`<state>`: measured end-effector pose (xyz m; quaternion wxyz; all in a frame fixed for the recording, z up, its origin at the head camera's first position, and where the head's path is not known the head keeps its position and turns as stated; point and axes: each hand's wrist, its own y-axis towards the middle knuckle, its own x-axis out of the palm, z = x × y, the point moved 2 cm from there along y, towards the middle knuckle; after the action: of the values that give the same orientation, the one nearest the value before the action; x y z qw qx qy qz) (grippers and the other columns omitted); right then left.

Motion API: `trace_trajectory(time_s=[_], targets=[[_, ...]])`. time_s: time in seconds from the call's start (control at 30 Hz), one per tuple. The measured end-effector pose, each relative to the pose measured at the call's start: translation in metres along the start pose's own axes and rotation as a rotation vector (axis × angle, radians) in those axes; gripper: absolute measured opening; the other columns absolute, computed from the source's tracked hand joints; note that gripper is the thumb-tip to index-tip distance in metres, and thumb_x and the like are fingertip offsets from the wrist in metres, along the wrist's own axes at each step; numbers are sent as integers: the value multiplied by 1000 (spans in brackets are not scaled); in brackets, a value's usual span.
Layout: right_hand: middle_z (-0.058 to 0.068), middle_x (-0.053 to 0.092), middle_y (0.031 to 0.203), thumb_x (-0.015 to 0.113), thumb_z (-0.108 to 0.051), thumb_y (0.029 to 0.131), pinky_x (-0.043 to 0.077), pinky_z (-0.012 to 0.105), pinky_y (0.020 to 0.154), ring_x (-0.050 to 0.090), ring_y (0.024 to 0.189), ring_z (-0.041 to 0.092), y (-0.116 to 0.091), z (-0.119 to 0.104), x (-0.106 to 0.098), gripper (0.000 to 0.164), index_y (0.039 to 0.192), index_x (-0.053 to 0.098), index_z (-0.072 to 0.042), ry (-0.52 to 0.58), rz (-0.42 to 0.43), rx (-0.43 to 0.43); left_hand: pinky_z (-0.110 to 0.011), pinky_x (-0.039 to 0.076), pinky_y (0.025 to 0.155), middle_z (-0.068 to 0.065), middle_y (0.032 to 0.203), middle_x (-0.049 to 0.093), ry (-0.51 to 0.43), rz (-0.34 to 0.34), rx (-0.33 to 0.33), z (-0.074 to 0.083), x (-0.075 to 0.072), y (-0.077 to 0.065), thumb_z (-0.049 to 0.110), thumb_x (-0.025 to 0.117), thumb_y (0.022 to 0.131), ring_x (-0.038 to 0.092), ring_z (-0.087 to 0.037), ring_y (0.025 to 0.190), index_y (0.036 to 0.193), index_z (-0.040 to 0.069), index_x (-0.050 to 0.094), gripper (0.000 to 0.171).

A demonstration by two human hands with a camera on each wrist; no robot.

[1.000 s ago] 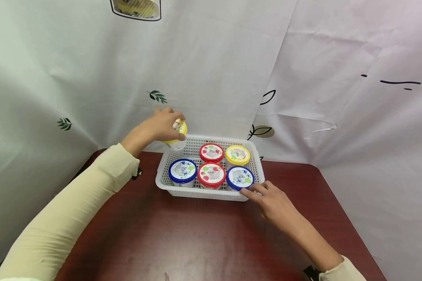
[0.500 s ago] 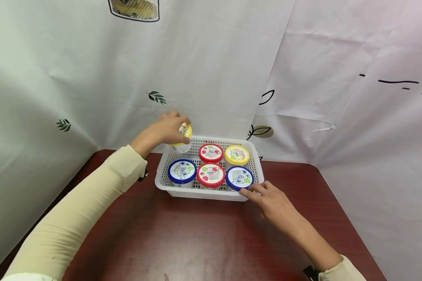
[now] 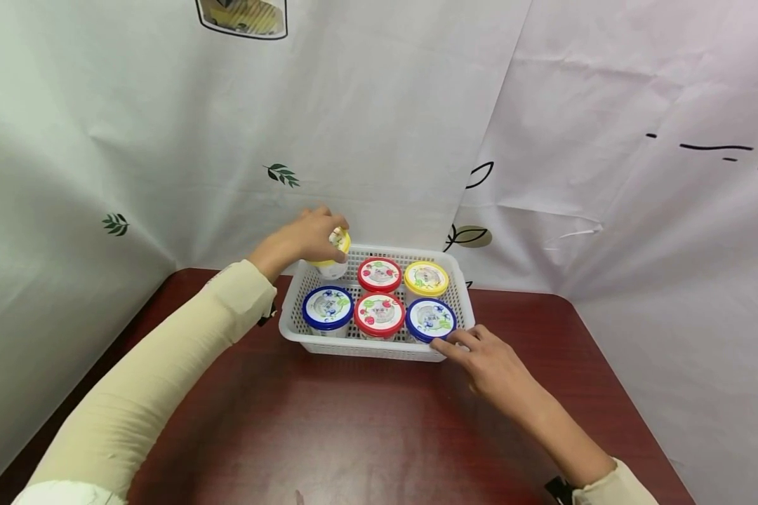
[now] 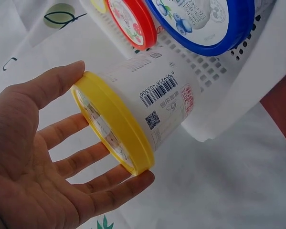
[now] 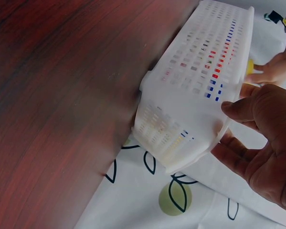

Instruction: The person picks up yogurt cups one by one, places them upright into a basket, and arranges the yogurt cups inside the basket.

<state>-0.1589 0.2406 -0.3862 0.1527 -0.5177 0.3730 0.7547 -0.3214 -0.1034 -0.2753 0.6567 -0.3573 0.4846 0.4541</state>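
My left hand (image 3: 312,235) pinches a yellow-lidded plastic tub (image 3: 341,240) by its lid, at the back left corner of a white slotted basket (image 3: 373,354). In the left wrist view, thumb and fingertips span the yellow lid (image 4: 128,129), and the tilted see-through body (image 4: 157,90) with a barcode points into the basket. At the front right corner, my right hand (image 3: 489,361) grips the basket rim, thumb on the outer wall in the right wrist view. Beside that hand, inside the basket, stands a blue-lidded tub (image 3: 431,319).
The basket also holds another blue-lidded tub (image 3: 328,307), two red-lidded tubs (image 3: 380,313) and a second yellow-lidded tub (image 3: 426,278). It stands on a dark red wooden table (image 3: 366,428), close to the back edge. A white printed sheet (image 3: 385,126) hangs behind.
My left hand has moved right and lower with the yellow-lidded tub, from beside the basket's back left corner to over it. My right hand has stayed at the basket's front right corner.
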Motion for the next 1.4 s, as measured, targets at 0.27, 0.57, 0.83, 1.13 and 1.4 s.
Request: trace_trajectory(time_s=[0.27, 0.57, 0.83, 1.13, 1.4], targets=[[0, 78, 116, 89, 4, 83, 60, 37, 78, 66, 97, 23, 0, 0, 1, 61, 136, 83, -25, 3, 5, -6, -65, 50, 118, -25, 161, 52, 22, -28, -21, -2, 13, 10, 33, 84, 96, 47, -48, 146, 160, 11, 60, 72], [0, 78, 116, 89, 4, 81, 59, 37, 75, 65, 95, 23, 0, 0, 0, 62, 135, 83, -26, 4, 10, -8, -68, 45, 123, -25, 169, 47, 27, -101, -35, -5, 20, 17, 36, 83, 99, 43, -50, 155, 162, 11, 58, 73], [0, 78, 119, 90, 3, 81, 59, 37, 75, 64, 96, 24, -1, 1, 1, 64, 136, 82, -26, 2, 0, -9, -68, 46, 122, -25, 169, 46, 44, -125, -53, -8, 25, 22, 37, 81, 100, 44, -49, 153, 163, 11, 57, 72], [1, 77, 118, 90, 3, 80, 59, 37, 75, 64, 97, 24, 0, 2, 1, 64, 137, 82, -26, -3, 0, -16, -68, 41, 128, -25, 172, 45, 77, -180, -64, -5, 34, 27, 39, 82, 100, 41, -50, 158, 164, 13, 56, 74], [1, 77, 117, 90, 3, 80, 58, 36, 75, 63, 96, 23, 0, 1, 0, 64, 136, 82, -26, -3, -4, -8, -66, 41, 129, -23, 173, 45, 95, -238, -52, -5, 39, 32, 43, 84, 100, 45, -47, 159, 164, 15, 57, 75]])
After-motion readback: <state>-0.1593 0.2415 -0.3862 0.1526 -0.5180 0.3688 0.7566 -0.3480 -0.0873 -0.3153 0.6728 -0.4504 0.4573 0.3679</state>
